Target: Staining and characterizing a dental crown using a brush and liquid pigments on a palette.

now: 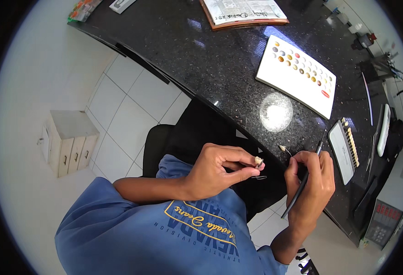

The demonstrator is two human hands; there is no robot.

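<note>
In front of my chest, my left hand (222, 167) is closed, its thumb and fingertips pinching a small cream tooth crown (258, 160). A thin dark metal loop (259, 177) shows under the same fingertips; what it belongs to is hidden. My right hand (312, 183) grips a slim dark-handled brush (297, 195), its fine tip pointing away over the counter. By the right fingertips is a tooth-shaped tab (282, 148) on a thin metal stem. I cannot tell whether those fingers hold the stem or it rests on the counter.
The black speckled counter (174, 50) carries a white palette (297, 91) of coloured spots, a round glass plate (276, 112) and a tooth shade guide (343, 151). A newspaper pad (242, 11) lies at the back. A control unit (387, 211) stands right; drawers (73, 142) stand left.
</note>
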